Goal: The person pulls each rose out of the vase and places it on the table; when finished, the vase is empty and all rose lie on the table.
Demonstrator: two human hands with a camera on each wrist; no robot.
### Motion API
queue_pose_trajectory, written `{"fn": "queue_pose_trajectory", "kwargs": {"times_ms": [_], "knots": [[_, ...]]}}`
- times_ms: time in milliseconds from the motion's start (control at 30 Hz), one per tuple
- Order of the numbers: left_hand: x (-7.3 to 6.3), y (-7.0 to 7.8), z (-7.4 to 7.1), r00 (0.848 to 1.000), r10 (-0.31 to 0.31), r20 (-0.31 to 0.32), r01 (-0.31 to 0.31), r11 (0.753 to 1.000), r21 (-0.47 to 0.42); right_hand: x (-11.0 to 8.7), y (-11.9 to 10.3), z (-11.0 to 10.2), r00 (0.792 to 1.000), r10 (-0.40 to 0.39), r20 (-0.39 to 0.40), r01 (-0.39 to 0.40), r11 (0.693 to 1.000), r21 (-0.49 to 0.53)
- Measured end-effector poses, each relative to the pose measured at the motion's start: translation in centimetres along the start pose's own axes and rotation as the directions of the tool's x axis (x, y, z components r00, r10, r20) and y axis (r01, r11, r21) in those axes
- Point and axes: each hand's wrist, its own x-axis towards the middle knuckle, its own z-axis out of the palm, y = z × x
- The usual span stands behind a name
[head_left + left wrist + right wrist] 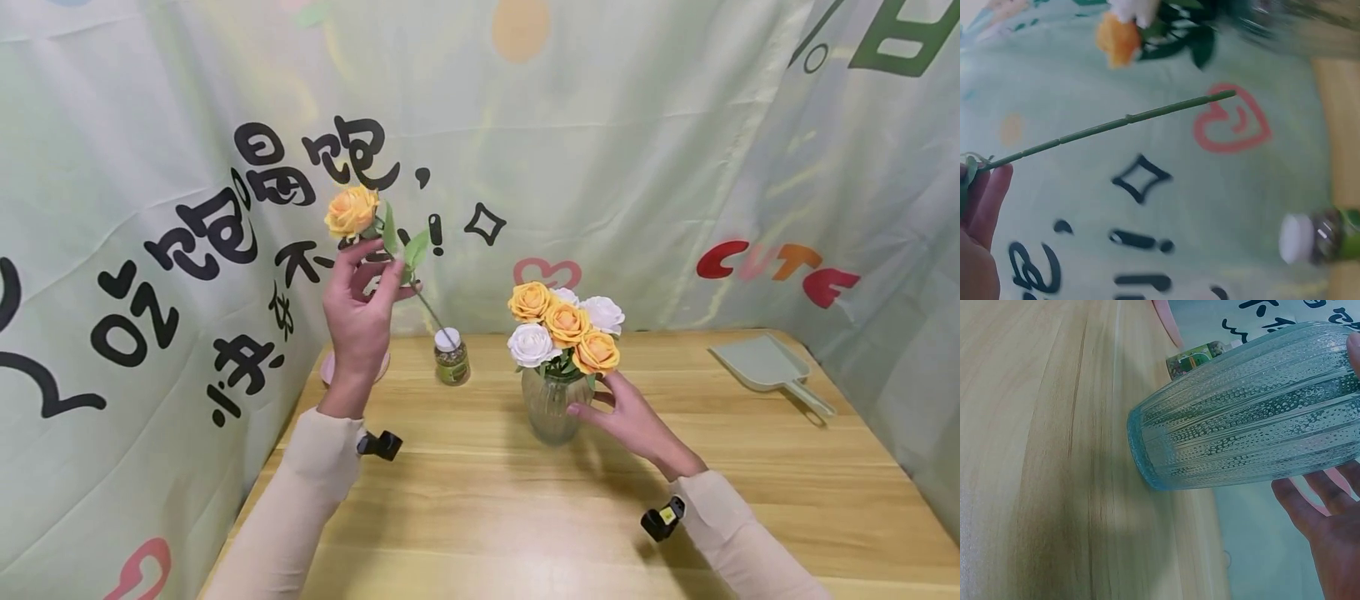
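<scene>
Up at the left, my left hand [362,312] pinches the stem of an orange artificial rose [351,211] just below its bloom and leaves. The bare green stem [1127,120] slants down to the right, its cut end in the air in the left wrist view. A ribbed, dimpled glass vase [553,410] stands upright on the table with several orange roses [566,322] and white roses [531,344] in it. My right hand [636,423] holds the vase's right side near the top, thumb in front and fingers behind.
A small white-capped jar [452,365] stands at the back of the wooden table [480,517]. Behind my left wrist a pink round object [327,367] partly shows. A pale green dustpan [761,364] lies at the back right. Printed cloth [637,167] hangs around the table.
</scene>
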Motion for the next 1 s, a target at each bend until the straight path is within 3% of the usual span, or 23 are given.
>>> {"fn": "queue_pose_trajectory", "kwargs": {"times_ms": [167,267,400,533,733,933,1000], "knots": [[-1.9,-1.4,-3.1,0.991,-0.120,0.050,0.113,0.985,0.127,0.1,0.0,0.0,1.000,0.008,0.001,-0.008,1.000,-0.008],[-3.4,-2.4,-4.9,0.967,-0.249,0.052,0.235,0.953,0.193,0.1,-0.1,0.0,1.000,0.012,0.000,-0.012,1.000,-0.011],[-5.4,-3.9,-7.1,0.912,-0.408,0.050,0.381,0.886,0.265,0.1,-0.2,0.0,1.000,0.016,-0.001,-0.016,1.000,-0.006],[-7.4,-5.2,-9.2,0.855,-0.514,0.064,0.467,0.818,0.335,0.1,-0.3,0.0,1.000,0.019,0.001,-0.019,1.000,-0.007],[-10.6,-6.7,-11.7,0.769,-0.636,0.062,0.544,0.702,0.460,0.3,-0.2,0.0,1.000,0.021,0.006,-0.021,1.000,-0.005],[-13.0,-7.6,-13.2,0.696,-0.717,0.046,0.597,0.613,0.518,0.2,-0.1,0.0,1.000,0.029,-0.001,-0.029,1.000,-0.013],[-13.7,-7.9,-13.5,0.665,-0.746,0.041,0.615,0.578,0.537,0.2,-0.1,0.0,1.000,0.031,0.000,-0.031,0.999,-0.014]]}}
